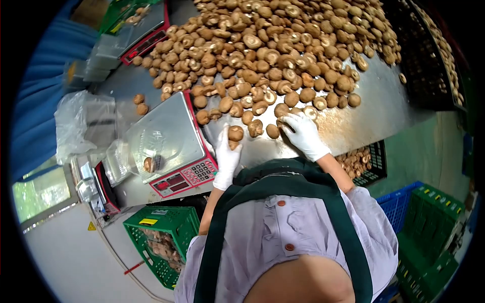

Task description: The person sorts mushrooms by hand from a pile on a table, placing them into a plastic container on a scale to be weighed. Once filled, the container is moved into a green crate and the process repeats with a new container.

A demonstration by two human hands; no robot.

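Note:
My left hand (228,155), in a white glove, is at the near edge of the metal table beside the scale. Its fingers are curled around brown shiitake mushrooms (235,133), one above another. My right hand (306,136), also gloved in white, reaches to the near edge of the shiitake pile (262,60). Its bent fingers close on a mushroom, mostly hidden beneath them. Between the hands lie two loose mushrooms (256,128). Left of my left hand, a red-edged digital scale (172,129) carries a clear plastic container (153,144) with a mushroom in it.
A second scale (146,38) stands at the far left. Clear plastic bags (76,123) lie at the table's left edge. A black crate of mushrooms (427,76) is at the right, another black crate (376,164) below the table edge. Green crates (166,217) stand on the floor.

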